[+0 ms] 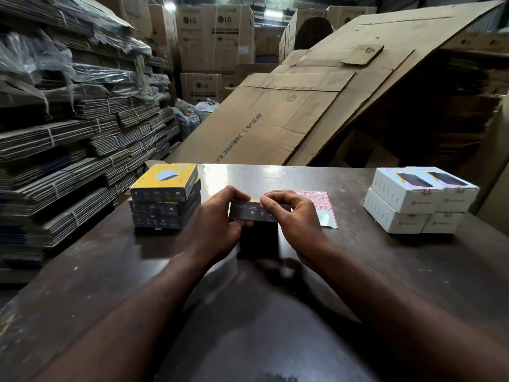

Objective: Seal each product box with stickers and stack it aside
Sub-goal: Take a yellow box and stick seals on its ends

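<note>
1. Head view: warehouse room. Bundles of flattened cardboard (68,150) were piled high on the left, with printed LG cartons (217,37) at the back. A big flattened cardboard sheet (303,106) leaned behind the far edge of the surface.
2. The dark, glossy surface (371,260) carried everything. Both bare forearms reached in from the bottom of the frame.
3. The dark product box (249,211) was at the centre of the surface, between the two hands, with a narrow printed side facing the camera. I could not tell whether its lower edge rested on the surface.
4. The left hand (220,216) was clenched around the box's left end, thumb on top and fingers curled under.
5. The right hand (292,213) was grasping at the box's top edge, thumb and forefinger pinched together on a small red-and-white sticker (261,205) there.
6. The sticker sheet (323,206), with rows of red-outlined labels, lay flat just beyond the right hand and was partly hidden by it.
7. The yellow-topped box stack (165,199) stood at the left, near the left hand but not touching it. The flat boxes were slightly offset.
8. The white box stack (413,201) stood at the right, well apart from the hands. It was two layers high with two boxes per layer, and small red stickers showed on the front edges.
</note>
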Tool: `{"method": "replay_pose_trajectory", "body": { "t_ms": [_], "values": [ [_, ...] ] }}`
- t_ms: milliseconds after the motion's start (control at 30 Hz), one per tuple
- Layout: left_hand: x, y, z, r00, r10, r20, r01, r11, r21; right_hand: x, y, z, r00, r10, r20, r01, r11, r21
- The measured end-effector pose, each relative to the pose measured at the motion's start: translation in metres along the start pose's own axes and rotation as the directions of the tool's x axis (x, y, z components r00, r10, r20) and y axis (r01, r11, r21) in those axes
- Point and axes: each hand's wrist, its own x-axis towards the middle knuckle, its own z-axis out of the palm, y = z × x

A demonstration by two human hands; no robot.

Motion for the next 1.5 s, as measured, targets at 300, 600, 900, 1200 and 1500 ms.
{"method": "replay_pose_trajectory", "body": {
  "t_ms": [300,600,900,1200,1500],
  "values": [
    [0.001,-0.004,0.000,1.000,-0.012,0.017,0.011,1.000,0.009,0.002,0.001,-0.003,0.998,-0.055,0.038,0.058,0.994,-0.095],
    [0.001,-0.008,-0.001,0.998,-0.001,0.061,-0.001,1.000,0.026,0.007,0.001,-0.015,0.974,-0.144,0.173,0.188,0.942,-0.277],
    [0.002,-0.002,-0.005,0.995,-0.003,0.097,-0.003,0.997,0.071,0.004,0.003,-0.014,0.983,-0.057,0.174,0.091,0.977,-0.192],
    [0.002,0.003,-0.008,0.985,0.067,0.156,-0.082,0.992,0.093,0.000,0.002,-0.001,0.984,0.155,0.087,-0.143,0.980,-0.136],
    [0.000,0.008,-0.007,0.976,0.084,0.203,-0.100,0.993,0.067,0.006,0.008,-0.001,0.919,0.388,0.075,-0.389,0.921,-0.002]
  ]
}}
